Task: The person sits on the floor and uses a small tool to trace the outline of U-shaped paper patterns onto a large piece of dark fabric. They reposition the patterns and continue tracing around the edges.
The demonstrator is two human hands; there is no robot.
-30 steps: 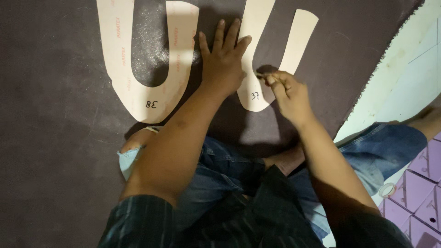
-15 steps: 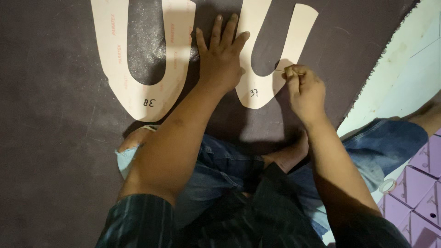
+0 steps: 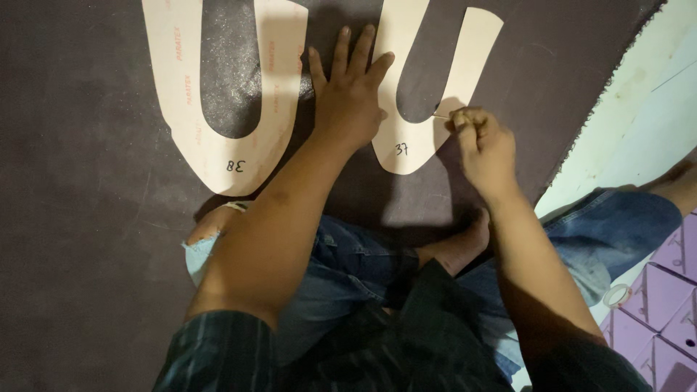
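- Nearest the camera are the person's dark striped sleeves and blue jeans point(image 3: 363, 276); they sit cross-legged on the floor, with a bare foot point(image 3: 465, 243) tucked in just below the right wrist.
- At the near right, pale floor point(image 3: 639, 123) shows beside purple boxes point(image 3: 668, 305) and a small roll of tape point(image 3: 617, 295).
- The dark material sheet point(image 3: 87, 218) spreads under everything, its ragged edge running along the right side.
- The right hand point(image 3: 483, 149) is bunched shut, fingertips pinched together on a thin marking tool point(image 3: 441, 116) whose kind I cannot tell; its tip touches the right edge of the smaller pattern.
- Compared with a second ago, this hand has moved from the inner notch of the smaller pattern, over its right arm, to that arm's outer edge, which suggests the outline is being traced around and the right side is now in work.
- The left hand point(image 3: 348, 94) lies flat with fingers spread apart, gripping nothing; it presses down between the two patterns, its right side resting on the smaller one. It has kept that place throughout.
- The smaller U-shaped paper pattern point(image 3: 406, 145) lies far centre, flat on the sheet, its arms pointing away and a handwritten number near its rounded end.
- The larger U-shaped paper pattern point(image 3: 218, 109) lies to the far left, just beside the left hand, also flat and untouched by the tool.
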